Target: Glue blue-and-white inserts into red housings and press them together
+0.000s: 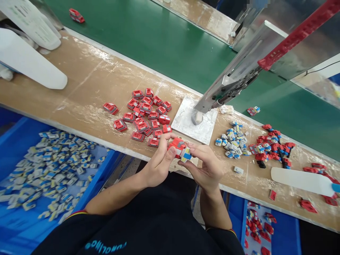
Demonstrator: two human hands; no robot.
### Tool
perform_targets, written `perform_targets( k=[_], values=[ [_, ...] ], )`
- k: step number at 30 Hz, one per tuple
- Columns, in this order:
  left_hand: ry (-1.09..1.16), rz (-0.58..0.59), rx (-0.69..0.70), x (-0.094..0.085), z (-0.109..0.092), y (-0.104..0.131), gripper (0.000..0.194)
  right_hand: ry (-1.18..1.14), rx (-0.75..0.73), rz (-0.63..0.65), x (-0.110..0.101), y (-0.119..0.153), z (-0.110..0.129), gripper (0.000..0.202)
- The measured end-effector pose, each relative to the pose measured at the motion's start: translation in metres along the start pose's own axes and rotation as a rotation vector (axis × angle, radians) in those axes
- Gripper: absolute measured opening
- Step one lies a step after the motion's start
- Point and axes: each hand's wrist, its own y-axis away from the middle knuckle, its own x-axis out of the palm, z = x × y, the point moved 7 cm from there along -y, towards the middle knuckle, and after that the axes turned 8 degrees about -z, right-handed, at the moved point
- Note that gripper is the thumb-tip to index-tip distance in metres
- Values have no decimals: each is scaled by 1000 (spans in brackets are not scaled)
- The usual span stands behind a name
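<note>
My left hand [160,164] is closed round a red plastic toy part [175,146] with grey trim, held over the bench's front edge. Between the fingers of my right hand [205,164] is a small white, blue and yellow block [187,154], which meets the red part's right end. Whether the two are joined, I cannot tell. Just beyond my hands lies a white plate [183,118] under a metal press [225,86]. A pile of red toy parts [146,108] spreads to the left of the plate, and small white-and-blue blocks [233,140] are heaped on its right.
A blue bin [105,184] of white, blue and yellow blocks stands below left; another blue bin [285,226] holds red parts below right. Behind the bench runs a green conveyor belt [159,46]. White paddle-shaped pieces [300,180] jut in from both sides.
</note>
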Motion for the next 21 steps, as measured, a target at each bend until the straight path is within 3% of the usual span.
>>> perform_targets(
  k=[4, 7, 14, 16, 18, 21],
  values=[
    [-87, -48, 76, -1, -12, 1, 44, 43, -38, 16, 0, -1, 6, 54],
    [-174, -19, 103, 2, -15, 2, 51, 29, -44, 5, 0, 0, 9, 52],
    [-371, -19, 220, -6, -16, -9, 44, 118, -152, -138, 10, 13, 13, 47],
    [-463, 12, 257, -15, -17, -19, 45, 115, -198, -79, 13, 9, 9, 49],
    [-533, 50, 280, -24, -20, -33, 49, 123, -201, 60, 12, 1, -1, 56],
    [-566, 78, 329, -32, -32, -63, 59, 197, -81, 100, -14, -15, -30, 67]
  ],
)
